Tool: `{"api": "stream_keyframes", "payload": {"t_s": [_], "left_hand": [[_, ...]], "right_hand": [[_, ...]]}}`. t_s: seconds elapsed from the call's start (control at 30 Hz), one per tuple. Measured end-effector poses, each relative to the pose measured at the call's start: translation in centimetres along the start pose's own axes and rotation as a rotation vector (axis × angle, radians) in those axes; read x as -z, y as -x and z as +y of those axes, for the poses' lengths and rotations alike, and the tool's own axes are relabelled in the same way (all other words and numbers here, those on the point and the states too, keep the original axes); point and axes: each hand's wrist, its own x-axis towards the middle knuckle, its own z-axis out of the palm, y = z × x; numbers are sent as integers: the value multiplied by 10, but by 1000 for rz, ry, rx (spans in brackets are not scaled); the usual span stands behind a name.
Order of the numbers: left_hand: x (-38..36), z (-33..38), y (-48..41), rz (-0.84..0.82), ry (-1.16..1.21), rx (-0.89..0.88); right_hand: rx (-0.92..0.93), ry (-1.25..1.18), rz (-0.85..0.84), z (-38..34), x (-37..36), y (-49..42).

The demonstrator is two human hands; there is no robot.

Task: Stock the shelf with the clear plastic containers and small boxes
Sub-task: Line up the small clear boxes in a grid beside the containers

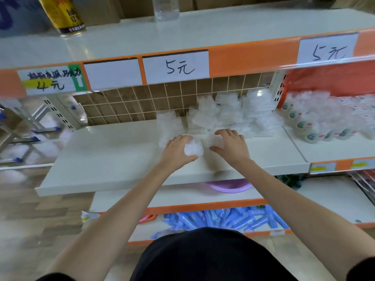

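My left hand grips a small clear plastic container just above the white shelf. My right hand is beside it, thumb and fingers curved round another clear container that is hard to make out. Behind both hands several clear plastic containers are stacked against the tiled back wall. A short stack of them stands at the pile's left end.
Small bottles with green labels lie on the shelf section to the right. An upper shelf with 5元 price tags overhangs, holding a yellow can. Below are a purple basin and blue packets. A stepladder stands left.
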Motion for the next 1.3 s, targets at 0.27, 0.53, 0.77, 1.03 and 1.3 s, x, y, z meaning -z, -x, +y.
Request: {"api": "stream_keyframes", "payload": {"t_s": [0.27, 0.53, 0.77, 1.03, 1.3], "left_hand": [[27, 26, 10, -90, 1, -41], [12, 83, -4, -73, 49, -61], [-27, 168, -19, -81, 87, -76], [-93, 281, -46, -55, 135, -117], [-160, 385, -79, -119, 161, -172]], "right_hand": [[-68, -34, 44, -4, 42, 28], [-30, -44, 63, 49, 78, 38], [-28, -84, 58, 130, 114, 54], [6, -65, 121, 248, 167, 69], [-120, -77, 160, 360, 209, 91]]}}
